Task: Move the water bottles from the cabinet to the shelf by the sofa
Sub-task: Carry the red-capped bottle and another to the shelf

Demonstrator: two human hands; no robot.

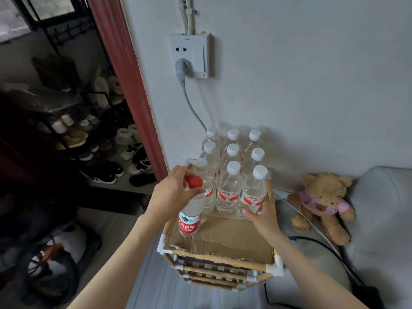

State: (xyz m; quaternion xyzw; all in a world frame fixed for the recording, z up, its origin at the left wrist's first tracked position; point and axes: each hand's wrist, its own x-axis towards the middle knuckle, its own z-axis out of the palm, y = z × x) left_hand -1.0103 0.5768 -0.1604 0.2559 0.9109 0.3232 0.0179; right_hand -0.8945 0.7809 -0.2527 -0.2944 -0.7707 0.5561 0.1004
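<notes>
Fingers [178, 175] of left hand [171, 192] pinch red-capped bottle [189, 219] — label reads "SPRING"; right hand [263, 216] fingers spread.

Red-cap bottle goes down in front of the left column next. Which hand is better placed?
Left. The left hand already grips the red-cap bottle at its neck, over the shelf front-left. The right hand is on the front-right white-cap bottle, likely steadying it.

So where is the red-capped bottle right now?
In the head view, the red-capped bottle stands on the shelf's cardboard top at its left edge, just in front of the white-capped bottles, its neck held by the left hand.
</notes>
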